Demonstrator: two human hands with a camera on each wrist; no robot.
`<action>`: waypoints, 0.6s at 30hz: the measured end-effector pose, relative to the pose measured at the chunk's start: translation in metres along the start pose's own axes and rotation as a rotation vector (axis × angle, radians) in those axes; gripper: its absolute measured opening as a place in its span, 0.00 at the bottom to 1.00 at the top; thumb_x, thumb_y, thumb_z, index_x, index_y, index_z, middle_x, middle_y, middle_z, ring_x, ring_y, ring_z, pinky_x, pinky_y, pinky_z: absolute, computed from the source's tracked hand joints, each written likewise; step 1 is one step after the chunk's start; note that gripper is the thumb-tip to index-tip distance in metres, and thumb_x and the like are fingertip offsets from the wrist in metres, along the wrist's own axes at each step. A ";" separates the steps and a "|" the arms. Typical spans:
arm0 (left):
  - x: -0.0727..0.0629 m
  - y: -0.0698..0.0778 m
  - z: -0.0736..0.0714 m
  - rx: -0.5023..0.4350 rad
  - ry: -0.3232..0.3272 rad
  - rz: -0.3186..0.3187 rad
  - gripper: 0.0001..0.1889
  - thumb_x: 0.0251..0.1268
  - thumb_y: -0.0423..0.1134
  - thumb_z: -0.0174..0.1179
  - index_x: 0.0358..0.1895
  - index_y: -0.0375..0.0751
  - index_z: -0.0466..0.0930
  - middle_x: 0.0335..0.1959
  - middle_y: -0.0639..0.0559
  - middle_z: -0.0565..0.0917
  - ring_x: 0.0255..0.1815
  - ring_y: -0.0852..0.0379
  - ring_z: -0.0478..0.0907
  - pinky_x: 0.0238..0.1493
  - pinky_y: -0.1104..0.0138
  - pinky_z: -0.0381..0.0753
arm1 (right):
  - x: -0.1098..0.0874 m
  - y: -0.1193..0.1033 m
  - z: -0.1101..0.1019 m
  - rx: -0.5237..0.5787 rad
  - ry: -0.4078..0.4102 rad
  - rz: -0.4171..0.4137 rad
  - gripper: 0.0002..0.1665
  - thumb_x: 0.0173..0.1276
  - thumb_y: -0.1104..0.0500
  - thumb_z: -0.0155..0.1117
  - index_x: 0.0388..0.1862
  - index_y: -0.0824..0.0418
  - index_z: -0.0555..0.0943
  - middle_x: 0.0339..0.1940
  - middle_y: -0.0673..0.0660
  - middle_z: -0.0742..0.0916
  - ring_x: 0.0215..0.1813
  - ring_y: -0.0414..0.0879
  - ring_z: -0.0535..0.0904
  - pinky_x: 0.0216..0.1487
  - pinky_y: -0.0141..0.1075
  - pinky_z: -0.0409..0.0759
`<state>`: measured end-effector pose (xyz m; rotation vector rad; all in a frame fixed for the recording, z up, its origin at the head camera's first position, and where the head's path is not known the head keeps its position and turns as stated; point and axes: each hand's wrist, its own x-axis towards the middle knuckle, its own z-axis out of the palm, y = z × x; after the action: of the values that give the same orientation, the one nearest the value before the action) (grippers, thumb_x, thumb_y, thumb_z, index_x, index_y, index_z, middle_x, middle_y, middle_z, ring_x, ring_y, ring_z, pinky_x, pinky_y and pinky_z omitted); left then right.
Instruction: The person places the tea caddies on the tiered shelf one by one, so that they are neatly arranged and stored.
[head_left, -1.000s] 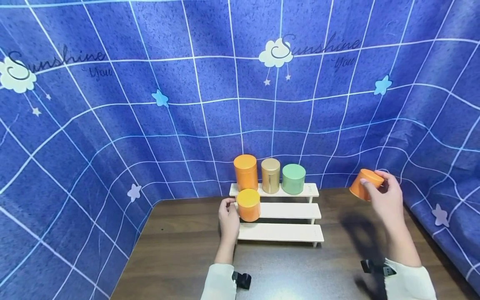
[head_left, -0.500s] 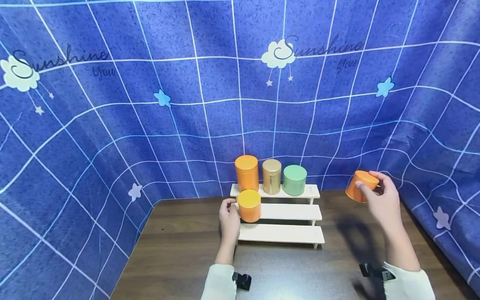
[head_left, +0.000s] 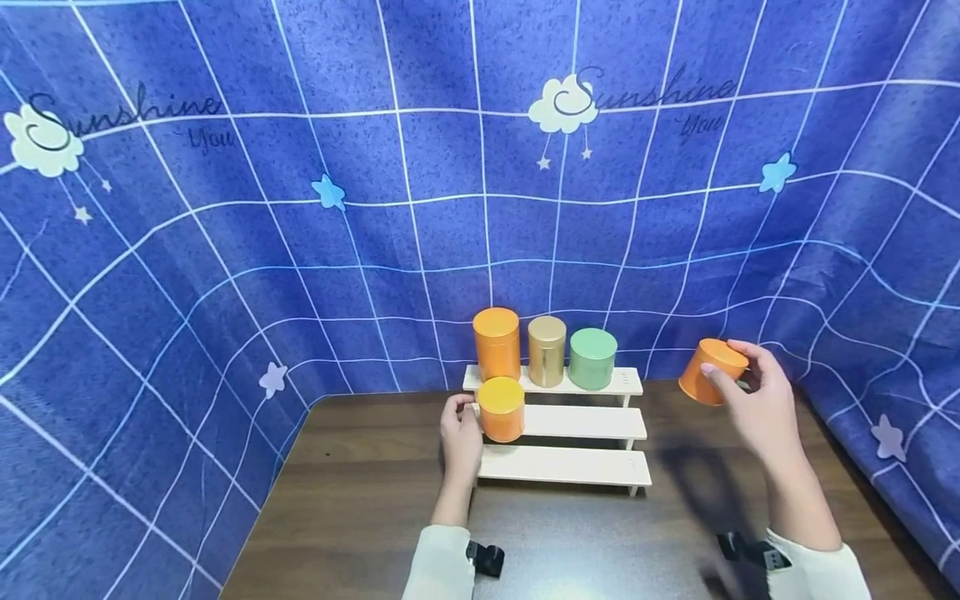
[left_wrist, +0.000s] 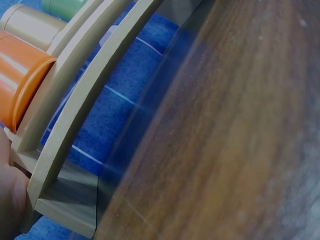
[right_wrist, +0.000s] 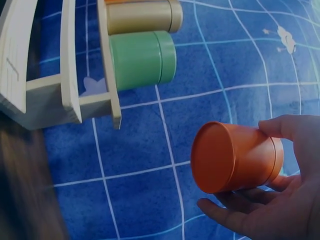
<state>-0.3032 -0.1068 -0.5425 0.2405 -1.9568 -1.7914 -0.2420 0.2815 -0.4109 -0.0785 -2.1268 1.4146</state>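
A white wooden three-step display rack [head_left: 585,464] stands on the table. My left hand [head_left: 461,437] grips its left end, fingers beside a short orange can [head_left: 501,410] on the middle step; part of that hand [left_wrist: 11,192] shows at the rack's end in the left wrist view. On the top step stand a tall orange can [head_left: 497,346], a gold can [head_left: 547,352] and a green can [head_left: 592,360]. My right hand [head_left: 761,408] holds another orange can [right_wrist: 237,157] in the air right of the rack, thumb and fingers around its lid end, its base tilted toward the rack.
Dark wood table [head_left: 360,500] lies under the rack. A blue gridded cloth [head_left: 420,233] with clouds and stars hangs behind and at both sides, close to the rack's back. Black camera straps [head_left: 486,559] sit at both wrists.
My right hand has carried its orange can a little left, toward the rack. The left hand stays at the rack's end. The head view has shifted slightly.
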 end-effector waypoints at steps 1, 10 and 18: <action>0.000 -0.001 0.001 0.001 0.000 0.001 0.09 0.79 0.31 0.50 0.49 0.38 0.81 0.36 0.43 0.80 0.27 0.58 0.76 0.30 0.67 0.79 | -0.001 -0.001 0.000 0.000 0.000 -0.010 0.32 0.70 0.59 0.74 0.69 0.68 0.75 0.45 0.27 0.80 0.46 0.21 0.78 0.46 0.12 0.77; 0.003 0.000 0.002 -0.010 0.000 0.017 0.09 0.79 0.29 0.50 0.48 0.38 0.81 0.38 0.43 0.80 0.28 0.58 0.75 0.30 0.68 0.79 | -0.004 -0.008 0.004 -0.005 -0.036 -0.051 0.33 0.68 0.62 0.75 0.69 0.68 0.75 0.44 0.25 0.80 0.47 0.19 0.78 0.47 0.11 0.75; 0.000 -0.001 -0.001 0.000 0.001 0.022 0.09 0.78 0.29 0.51 0.48 0.38 0.81 0.38 0.42 0.81 0.27 0.59 0.76 0.30 0.68 0.79 | -0.013 -0.016 0.015 0.027 -0.148 -0.109 0.38 0.62 0.64 0.80 0.69 0.69 0.74 0.48 0.27 0.81 0.47 0.18 0.81 0.48 0.14 0.80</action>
<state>-0.3032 -0.1081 -0.5434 0.2189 -1.9518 -1.7772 -0.2339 0.2573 -0.4065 0.1554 -2.1942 1.4227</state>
